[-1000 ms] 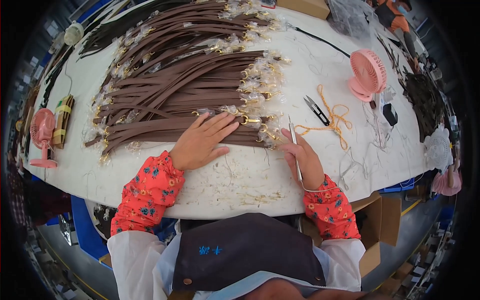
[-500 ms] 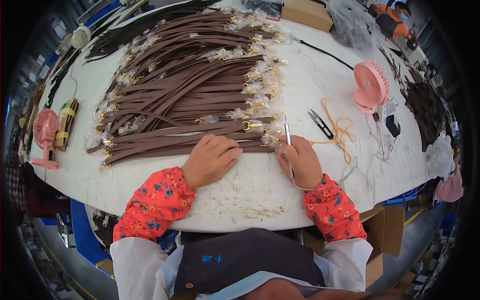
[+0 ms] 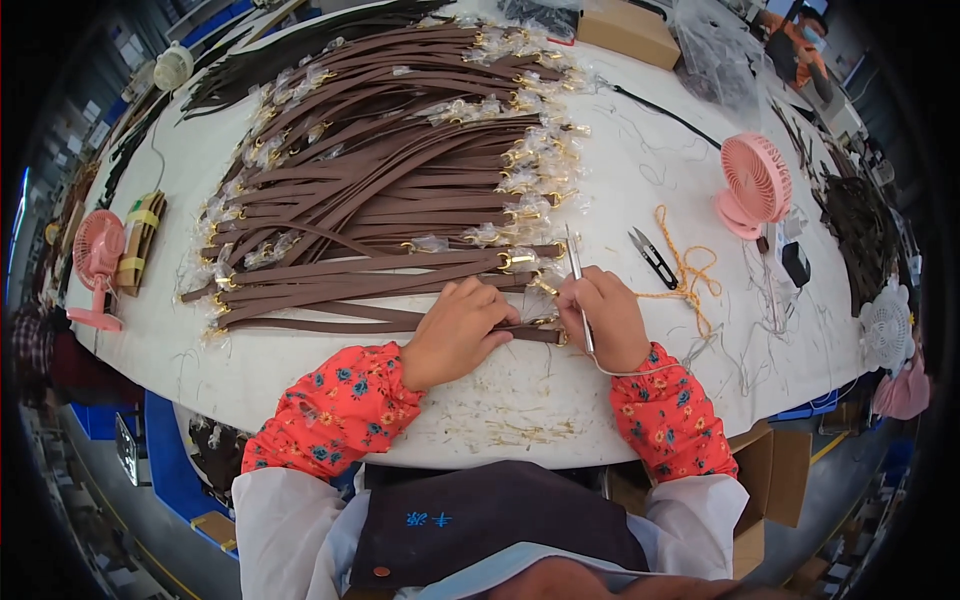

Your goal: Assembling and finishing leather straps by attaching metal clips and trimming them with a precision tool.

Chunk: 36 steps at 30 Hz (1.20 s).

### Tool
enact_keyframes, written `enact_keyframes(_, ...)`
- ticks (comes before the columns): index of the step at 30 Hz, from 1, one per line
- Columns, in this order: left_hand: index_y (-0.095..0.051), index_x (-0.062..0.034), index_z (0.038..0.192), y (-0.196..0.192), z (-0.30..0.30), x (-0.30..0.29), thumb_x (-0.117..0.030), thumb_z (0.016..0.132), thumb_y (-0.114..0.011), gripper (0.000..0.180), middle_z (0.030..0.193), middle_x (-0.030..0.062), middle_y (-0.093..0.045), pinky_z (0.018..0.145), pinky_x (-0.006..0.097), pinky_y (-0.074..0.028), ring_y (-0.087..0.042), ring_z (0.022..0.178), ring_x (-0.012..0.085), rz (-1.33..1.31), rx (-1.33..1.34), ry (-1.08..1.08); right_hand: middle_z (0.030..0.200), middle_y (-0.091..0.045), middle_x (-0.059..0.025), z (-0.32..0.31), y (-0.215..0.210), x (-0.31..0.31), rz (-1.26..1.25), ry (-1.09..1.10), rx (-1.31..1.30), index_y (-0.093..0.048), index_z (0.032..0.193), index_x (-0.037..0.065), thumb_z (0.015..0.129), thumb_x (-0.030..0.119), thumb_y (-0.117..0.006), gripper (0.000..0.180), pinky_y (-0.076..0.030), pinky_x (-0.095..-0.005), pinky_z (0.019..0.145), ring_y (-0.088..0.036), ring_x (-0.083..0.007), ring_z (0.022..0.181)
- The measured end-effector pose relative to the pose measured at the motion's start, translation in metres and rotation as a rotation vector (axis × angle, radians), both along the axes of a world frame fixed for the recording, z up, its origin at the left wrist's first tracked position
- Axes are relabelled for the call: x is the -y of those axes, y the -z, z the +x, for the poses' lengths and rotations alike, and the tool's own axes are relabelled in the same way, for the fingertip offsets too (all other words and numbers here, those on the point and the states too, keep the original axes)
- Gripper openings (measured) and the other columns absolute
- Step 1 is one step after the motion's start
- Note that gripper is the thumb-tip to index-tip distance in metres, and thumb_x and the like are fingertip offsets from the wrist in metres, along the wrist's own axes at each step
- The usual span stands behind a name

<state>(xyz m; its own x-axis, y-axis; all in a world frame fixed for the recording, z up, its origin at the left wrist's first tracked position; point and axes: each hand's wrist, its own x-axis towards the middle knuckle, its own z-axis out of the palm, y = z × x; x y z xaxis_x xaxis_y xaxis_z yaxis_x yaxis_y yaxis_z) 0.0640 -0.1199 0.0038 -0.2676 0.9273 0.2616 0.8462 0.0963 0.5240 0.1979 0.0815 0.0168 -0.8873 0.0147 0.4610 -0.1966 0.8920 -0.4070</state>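
Observation:
A pile of brown straps [image 3: 400, 190] with gold metal hooks in clear plastic wrapping covers the middle of the table. My left hand [image 3: 460, 330] has its fingers closed on the nearest brown strap [image 3: 538, 334], whose gold-fitted end sticks out to the right. In my right hand [image 3: 605, 320] is a slim silver pen-shaped tool [image 3: 574, 262], tip pointing up and away, with a thin cord trailing from its lower end. The fingertips of that hand are next to the strap's hook end; whether they also touch it is hard to see.
Black thread snips [image 3: 653, 258] and a tangled yellow cord [image 3: 690, 280] lie to the right. Pink fans stand at the right [image 3: 754, 185] and left [image 3: 98, 260]. A cardboard box [image 3: 628, 35] sits at the back. Gold scraps litter the near edge. A person [image 3: 797, 50] works far right.
My left hand has slid right along the nearest strap and drawn it toward me, apart from the pile. The right hand still holds the tool, close to the strap end.

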Motion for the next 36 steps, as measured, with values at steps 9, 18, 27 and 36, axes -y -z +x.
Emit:
enact_keyframes(9, -0.06, -0.0066, 0.104, 0.0, -0.008, 0.011, -0.007, 0.084, -0.063, 0.02, 0.088, 0.0088, -0.061, 0.069, 0.039, -0.05, -0.06, 0.085, 0.03, 0.156, -0.072, -0.079, 0.101, -0.064, -0.0125, 0.02, 0.001, 0.003, -0.165, 0.018, -0.177, -0.052, 0.093, 0.007, 0.074, -0.002, -0.071, 0.029, -0.05, -0.0369, 0.073, -0.062, -0.0302, 0.084)
enact_keyframes(18, -0.057, -0.0062, 0.113, -0.01, -0.018, 0.008, -0.018, 0.085, -0.065, 0.031, 0.101, 0.0086, -0.055, 0.075, 0.04, -0.047, -0.053, 0.092, 0.0285, 0.045, -0.31, -0.243, 0.105, -0.063, -0.0104, 0.058, 0.008, 0.017, -0.172, -0.063, 0.07, -0.054, 0.091, 0.007, 0.073, -0.001, -0.072, 0.027, -0.052, -0.0361, 0.074, -0.062, -0.0284, 0.085)
enact_keyframes(27, -0.058, -0.0065, 0.107, -0.009, 0.027, 0.007, -0.002, 0.081, -0.068, 0.028, 0.102, 0.0112, -0.055, 0.073, 0.039, -0.048, -0.057, 0.085, 0.0315, 0.015, 0.195, 0.125, 0.099, -0.064, -0.0106, 0.058, 0.008, 0.016, -0.231, -0.079, 0.097, -0.053, 0.092, 0.006, 0.08, 0.001, -0.067, 0.02, -0.049, -0.038, 0.08, -0.061, -0.0296, 0.088)
enact_keyframes(36, -0.054, -0.0014, 0.093, -0.021, 0.029, -0.01, -0.012, 0.085, -0.066, 0.018, 0.091, 0.0132, -0.05, 0.071, 0.042, -0.048, -0.057, 0.085, 0.0333, -0.162, 0.071, 0.073, 0.106, -0.064, -0.0149, 0.064, -0.002, 0.019, -0.655, -0.019, 0.082, -0.047, 0.128, 0.002, 0.098, 0.015, -0.052, 0.033, -0.049, -0.0356, 0.089, -0.063, -0.0234, 0.096)
